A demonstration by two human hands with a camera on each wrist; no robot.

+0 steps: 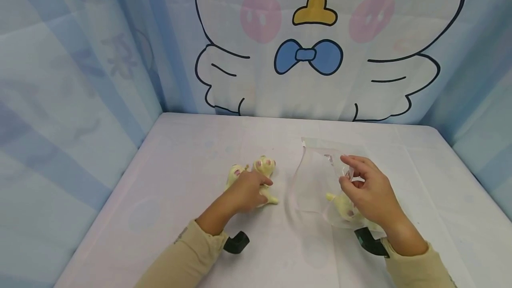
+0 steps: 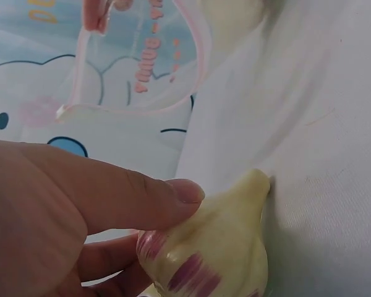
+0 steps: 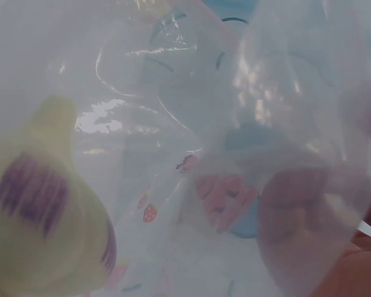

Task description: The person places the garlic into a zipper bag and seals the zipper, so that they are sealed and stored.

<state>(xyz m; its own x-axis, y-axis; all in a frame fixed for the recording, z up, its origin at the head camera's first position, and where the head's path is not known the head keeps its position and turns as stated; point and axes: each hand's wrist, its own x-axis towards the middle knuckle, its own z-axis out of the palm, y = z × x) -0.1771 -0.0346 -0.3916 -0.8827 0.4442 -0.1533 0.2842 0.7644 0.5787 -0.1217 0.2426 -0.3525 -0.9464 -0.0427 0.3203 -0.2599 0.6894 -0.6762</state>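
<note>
My left hand reaches down to a group of pale yellow garlic bulbs at the table's middle. In the left wrist view its thumb and fingers pinch one garlic bulb with purple streaks and a blunt stem. Two other garlic bulbs, one just beyond the hand and another to its left, lie close by. My right hand pinches a clear printed plastic bag and holds it up. Inside the bag rests a garlic bulb, partly hidden behind the hand in the head view.
A pale cloth covers the table. Blue and white curtains close in the sides, and a backdrop with a cartoon figure hangs behind the far edge. A dark wrist mount sticks out from the left sleeve.
</note>
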